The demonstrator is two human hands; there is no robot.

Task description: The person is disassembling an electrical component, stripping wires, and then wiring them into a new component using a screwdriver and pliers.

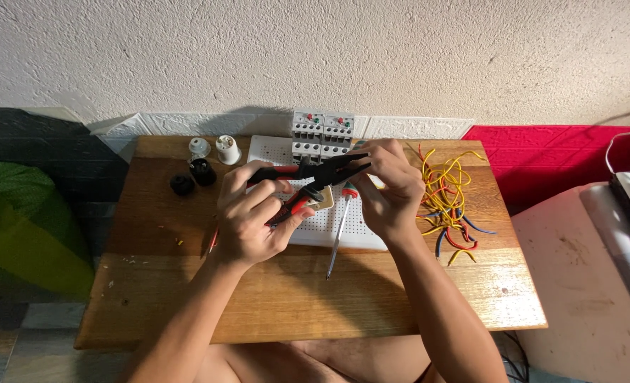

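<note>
My left hand (247, 220) grips the red-and-black handles of a pair of pliers (325, 174), whose black jaws point right. My right hand (389, 188) is closed at the jaw tips and pinches something small that I cannot make out. Both hands hover over a white perforated board (315, 230) on a small wooden table (308, 298). A screwdriver (338, 230) with a red-and-green handle lies on the board under my hands, its shaft pointing toward me. A small beige part sits just below the pliers.
Two grey relay blocks (322, 131) stand at the board's far edge. Two white and two black lamp holders (201, 159) lie at the table's far left. A tangle of yellow, red and blue wires (446, 195) lies to the right. A red mat and white appliance flank the table.
</note>
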